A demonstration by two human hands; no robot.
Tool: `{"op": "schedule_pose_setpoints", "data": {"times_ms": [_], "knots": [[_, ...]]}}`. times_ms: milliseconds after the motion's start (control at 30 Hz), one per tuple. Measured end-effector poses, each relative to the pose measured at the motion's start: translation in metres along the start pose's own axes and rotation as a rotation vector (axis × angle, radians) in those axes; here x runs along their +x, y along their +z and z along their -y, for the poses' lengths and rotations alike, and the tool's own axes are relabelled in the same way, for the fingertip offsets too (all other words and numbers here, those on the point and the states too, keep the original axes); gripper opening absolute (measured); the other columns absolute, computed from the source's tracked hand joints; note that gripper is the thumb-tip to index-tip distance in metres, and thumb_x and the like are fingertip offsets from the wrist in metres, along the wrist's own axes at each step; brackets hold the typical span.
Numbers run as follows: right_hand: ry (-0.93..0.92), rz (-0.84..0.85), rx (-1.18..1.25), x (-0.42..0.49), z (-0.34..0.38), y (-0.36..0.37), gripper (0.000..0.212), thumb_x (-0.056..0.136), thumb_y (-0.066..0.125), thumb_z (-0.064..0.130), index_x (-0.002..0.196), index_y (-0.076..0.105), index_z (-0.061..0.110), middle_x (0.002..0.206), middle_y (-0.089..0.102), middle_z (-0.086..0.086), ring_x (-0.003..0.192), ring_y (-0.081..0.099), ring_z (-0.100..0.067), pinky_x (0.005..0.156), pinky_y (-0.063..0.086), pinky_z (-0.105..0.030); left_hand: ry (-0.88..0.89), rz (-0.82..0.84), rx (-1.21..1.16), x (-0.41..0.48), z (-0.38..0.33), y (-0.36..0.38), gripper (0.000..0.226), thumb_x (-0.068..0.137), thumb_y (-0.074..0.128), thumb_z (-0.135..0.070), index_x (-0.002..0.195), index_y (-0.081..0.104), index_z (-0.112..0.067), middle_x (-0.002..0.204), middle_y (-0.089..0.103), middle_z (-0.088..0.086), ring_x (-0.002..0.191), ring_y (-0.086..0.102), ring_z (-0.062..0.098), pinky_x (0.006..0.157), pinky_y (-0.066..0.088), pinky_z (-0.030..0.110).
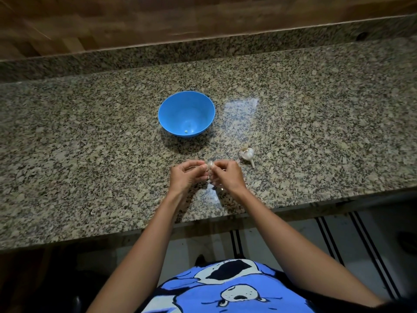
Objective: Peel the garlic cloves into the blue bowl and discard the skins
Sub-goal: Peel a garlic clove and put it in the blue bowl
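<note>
Fingertips of the left hand and the right hand are curled inward and pinch one small pale garlic clove between them, over the granite counter near its front edge. The garlic bulb lies on its side near the right hand. Farther back and apart from both, the blue bowl stands upright with one small pale bit on its floor. The person's blue shirt carries a cartoon print.
</note>
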State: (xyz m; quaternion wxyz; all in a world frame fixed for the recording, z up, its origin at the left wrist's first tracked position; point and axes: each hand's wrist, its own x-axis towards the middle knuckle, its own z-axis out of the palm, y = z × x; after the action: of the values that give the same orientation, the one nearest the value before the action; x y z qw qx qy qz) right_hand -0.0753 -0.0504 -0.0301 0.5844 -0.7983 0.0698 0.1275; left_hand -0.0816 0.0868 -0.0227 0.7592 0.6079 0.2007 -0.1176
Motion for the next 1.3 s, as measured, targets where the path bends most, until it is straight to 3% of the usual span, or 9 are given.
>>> {"op": "schedule_pose_setpoints", "data": {"times_ms": [167, 267, 400, 533, 667, 833, 967, 1167, 1300], "knots": [[0.018, -0.112, -0.047, 0.000, -0.004, -0.003, 0.022, 0.091, 0.058, 0.025, 0.074, 0.067, 0.014, 0.068, 0.066, -0.004, 0.056, 0.059, -0.015, 0.058, 0.051, -0.030, -0.090, 0.027, -0.205, -0.002, 0.001, -0.003, 0.019, 0.080, 0.065, 0.005, 0.098, 0.067, 0.000, 0.088, 0.071, 0.015, 0.075, 0.070, 0.021, 0.067, 0.059, 0.025], [-0.043, -0.130, -0.239, 0.000, -0.006, -0.004, 0.012, 0.089, 0.061, 0.019, 0.093, 0.070, 0.013, 0.087, 0.071, 0.000, 0.071, 0.064, -0.013, 0.070, 0.056, -0.029, -0.107, 0.037, -0.283, -0.002, 0.003, -0.005, 0.023, 0.079, 0.062, 0.009, 0.100, 0.066, 0.001, 0.094, 0.070, 0.016, 0.078, 0.070, 0.020, 0.072, 0.059, 0.025], [-0.123, -0.108, -0.292, 0.000, -0.007, 0.000, 0.028, 0.088, 0.061, 0.016, 0.116, 0.064, 0.022, 0.115, 0.065, 0.002, 0.088, 0.065, -0.013, 0.076, 0.057, -0.036, -0.107, 0.022, -0.293, -0.001, 0.007, -0.006, 0.030, 0.073, 0.064, 0.011, 0.101, 0.067, 0.000, 0.099, 0.069, 0.018, 0.081, 0.070, 0.021, 0.072, 0.059, 0.026], [-0.180, -0.043, -0.226, 0.000, -0.003, 0.000, 0.024, 0.088, 0.062, 0.021, 0.111, 0.067, 0.018, 0.106, 0.069, 0.000, 0.087, 0.065, -0.010, 0.079, 0.056, -0.032, -0.071, 0.020, -0.209, 0.000, 0.006, -0.004, 0.031, 0.072, 0.068, 0.010, 0.101, 0.068, -0.001, 0.100, 0.071, 0.017, 0.085, 0.070, 0.023, 0.073, 0.059, 0.026], [-0.117, -0.042, -0.141, 0.002, -0.002, 0.000, 0.020, 0.084, 0.067, 0.021, 0.103, 0.071, 0.015, 0.100, 0.071, 0.001, 0.089, 0.065, -0.009, 0.081, 0.055, -0.029, 0.035, 0.020, -0.023, -0.003, 0.002, 0.000, 0.031, 0.076, 0.069, 0.008, 0.106, 0.067, 0.002, 0.099, 0.070, 0.015, 0.079, 0.070, 0.017, 0.067, 0.057, 0.020], [-0.035, -0.003, 0.029, 0.006, -0.001, -0.003, 0.013, 0.083, 0.068, 0.017, 0.095, 0.073, 0.013, 0.094, 0.072, -0.005, 0.080, 0.066, -0.012, 0.077, 0.056, -0.033, 0.194, 0.067, 0.272, 0.001, 0.000, -0.004, 0.030, 0.074, 0.074, -0.001, 0.102, 0.070, -0.011, 0.101, 0.072, 0.010, 0.085, 0.071, 0.019, 0.075, 0.057, 0.027], [0.005, 0.047, 0.057, 0.007, 0.002, -0.007, 0.007, 0.082, 0.068, 0.014, 0.087, 0.073, 0.017, 0.089, 0.072, -0.006, 0.082, 0.067, -0.022, 0.077, 0.056, -0.043, 0.287, 0.063, 0.428, 0.002, 0.001, -0.003, 0.030, 0.075, 0.075, -0.002, 0.104, 0.070, -0.008, 0.099, 0.072, 0.007, 0.081, 0.071, 0.016, 0.072, 0.057, 0.023], [-0.016, 0.052, -0.018, 0.007, 0.003, -0.012, 0.013, 0.081, 0.069, 0.018, 0.092, 0.074, 0.013, 0.085, 0.073, -0.004, 0.081, 0.068, -0.021, 0.077, 0.056, -0.041, 0.255, 0.070, 0.378, 0.000, -0.001, 0.000, 0.027, 0.074, 0.075, -0.002, 0.101, 0.070, -0.005, 0.095, 0.072, 0.008, 0.079, 0.071, 0.018, 0.069, 0.057, 0.023], [-0.036, 0.069, 0.003, 0.004, 0.005, -0.009, 0.005, 0.083, 0.068, 0.017, 0.083, 0.073, 0.016, 0.072, 0.070, 0.002, 0.065, 0.064, -0.015, 0.059, 0.053, -0.031, 0.087, 0.081, 0.037, 0.000, -0.001, -0.001, 0.029, 0.079, 0.067, 0.005, 0.105, 0.067, -0.006, 0.091, 0.071, 0.017, 0.074, 0.069, 0.024, 0.067, 0.058, 0.025]]}}
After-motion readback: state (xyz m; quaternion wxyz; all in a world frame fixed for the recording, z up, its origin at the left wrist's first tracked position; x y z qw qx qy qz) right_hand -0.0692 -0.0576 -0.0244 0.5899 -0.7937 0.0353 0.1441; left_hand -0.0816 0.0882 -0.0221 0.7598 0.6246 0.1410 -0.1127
